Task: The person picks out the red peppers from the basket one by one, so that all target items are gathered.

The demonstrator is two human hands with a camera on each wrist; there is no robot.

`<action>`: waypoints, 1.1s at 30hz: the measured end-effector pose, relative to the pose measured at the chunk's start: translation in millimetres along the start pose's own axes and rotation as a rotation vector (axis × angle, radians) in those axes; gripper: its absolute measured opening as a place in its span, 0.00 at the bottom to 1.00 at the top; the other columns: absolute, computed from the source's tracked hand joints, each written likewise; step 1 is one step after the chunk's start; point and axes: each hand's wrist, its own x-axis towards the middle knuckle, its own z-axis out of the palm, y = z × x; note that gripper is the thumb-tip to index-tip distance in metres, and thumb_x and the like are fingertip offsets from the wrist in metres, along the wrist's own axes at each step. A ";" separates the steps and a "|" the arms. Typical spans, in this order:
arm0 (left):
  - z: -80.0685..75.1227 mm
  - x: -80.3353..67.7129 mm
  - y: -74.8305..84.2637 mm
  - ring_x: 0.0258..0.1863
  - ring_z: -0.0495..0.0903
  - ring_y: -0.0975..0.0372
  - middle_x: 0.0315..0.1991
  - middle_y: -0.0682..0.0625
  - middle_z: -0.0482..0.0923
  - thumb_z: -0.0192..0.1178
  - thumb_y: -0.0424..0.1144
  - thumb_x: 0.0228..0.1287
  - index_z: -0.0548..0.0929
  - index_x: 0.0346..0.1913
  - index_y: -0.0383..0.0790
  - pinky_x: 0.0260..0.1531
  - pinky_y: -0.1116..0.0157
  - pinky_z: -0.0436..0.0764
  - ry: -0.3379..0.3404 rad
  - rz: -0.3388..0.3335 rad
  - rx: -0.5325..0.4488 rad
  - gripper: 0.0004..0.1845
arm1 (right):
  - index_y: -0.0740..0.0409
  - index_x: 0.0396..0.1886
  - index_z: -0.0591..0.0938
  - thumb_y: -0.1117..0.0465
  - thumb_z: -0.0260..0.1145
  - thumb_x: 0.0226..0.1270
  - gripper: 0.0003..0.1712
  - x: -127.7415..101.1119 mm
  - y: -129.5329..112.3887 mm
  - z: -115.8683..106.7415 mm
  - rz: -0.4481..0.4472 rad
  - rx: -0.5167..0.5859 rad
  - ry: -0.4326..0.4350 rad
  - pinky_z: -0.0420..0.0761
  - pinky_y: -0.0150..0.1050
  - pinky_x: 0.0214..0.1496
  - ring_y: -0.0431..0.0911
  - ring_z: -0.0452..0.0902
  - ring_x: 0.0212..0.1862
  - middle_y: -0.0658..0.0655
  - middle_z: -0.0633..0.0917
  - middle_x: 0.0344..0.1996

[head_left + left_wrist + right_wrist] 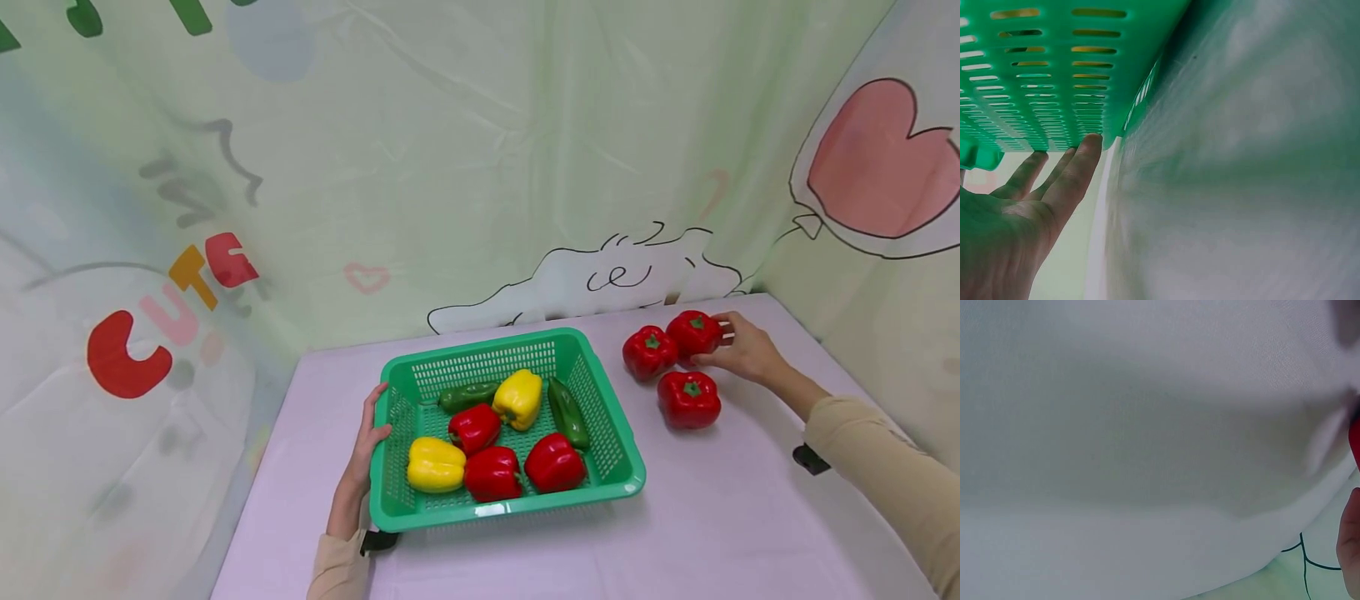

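A green plastic basket (510, 510) stands on the table, holding red bell peppers (492, 473), two yellow bell peppers (437, 464) and two long green peppers (567, 414). My left hand (363, 450) rests against the basket's left side. In the left wrist view its fingers (1072, 178) stretch up and touch the slotted wall. To the right of the basket sit three more red bell peppers. My right hand (742, 350) holds the rearmost red bell pepper (693, 332) from its right side, thumb in front. The right wrist view catches only a red sliver of pepper (1355, 440).
Beside the held pepper are another red bell pepper (649, 353) and a nearer one (689, 401). A pale lilac cloth covers the table (480, 567). Printed fabric walls (465, 167) enclose the back and both sides.
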 end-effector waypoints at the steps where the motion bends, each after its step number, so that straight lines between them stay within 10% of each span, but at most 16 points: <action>1: 0.1 -0.2 0.0 0.70 0.50 0.44 0.78 0.40 0.40 0.38 0.36 0.70 0.43 0.78 0.46 0.60 0.69 0.67 0.001 0.001 0.002 0.35 | 0.78 0.68 0.54 0.56 0.74 0.57 0.52 -0.2 0.4 0.2 -0.001 0.000 0.000 0.77 0.63 0.51 0.74 0.63 0.57 0.81 0.65 0.58; 33: 1.8 -0.8 2.7 0.71 0.51 0.43 0.78 0.39 0.41 0.37 0.35 0.70 0.43 0.78 0.46 0.60 0.66 0.68 -0.003 -0.002 -0.003 0.34 | 0.74 0.69 0.58 0.52 0.72 0.61 0.48 -17.7 -12.5 -27.9 -0.102 -0.041 -0.050 0.79 0.61 0.50 0.74 0.66 0.59 0.80 0.68 0.59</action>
